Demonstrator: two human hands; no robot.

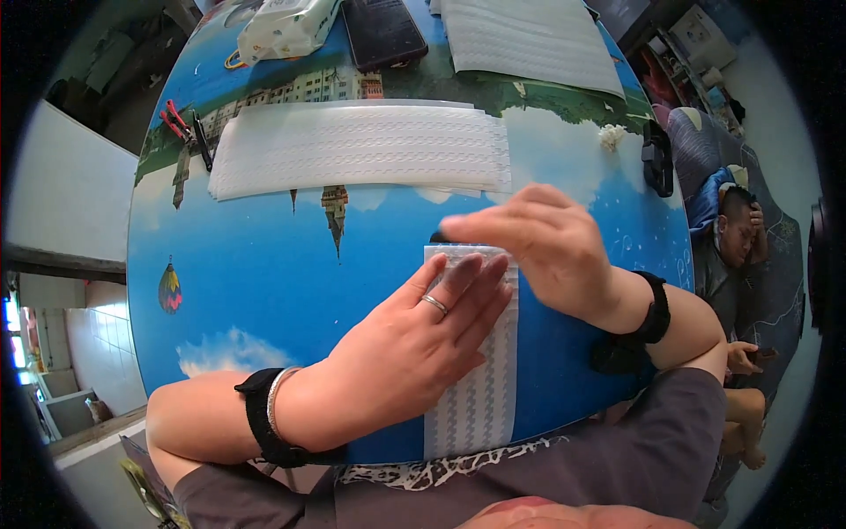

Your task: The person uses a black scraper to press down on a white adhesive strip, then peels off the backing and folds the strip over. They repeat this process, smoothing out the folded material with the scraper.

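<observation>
A long white embossed strip point(480, 401) lies on the blue printed tabletop, running from my body toward the middle. My left hand point(397, 348) rests flat on it, fingers stretched out and slightly apart, near its far end. Just beyond that end is my right hand point(551, 247), raised, its fingers pointing left and pressed together, a little blurred. A small black thing point(438, 236) shows beneath its fingertips; most of it is hidden, so I cannot tell its kind. A stack of similar white strips point(361, 150) lies crosswise farther off.
At the far edge are a soft white pack point(286, 31), a dark phone point(383, 33) and more white sheets point(529, 44). Red-handled pliers point(176, 121) and a black pen-like thing point(202, 141) lie left. A black strap point(657, 159) lies right; beyond sits another person point(736, 238).
</observation>
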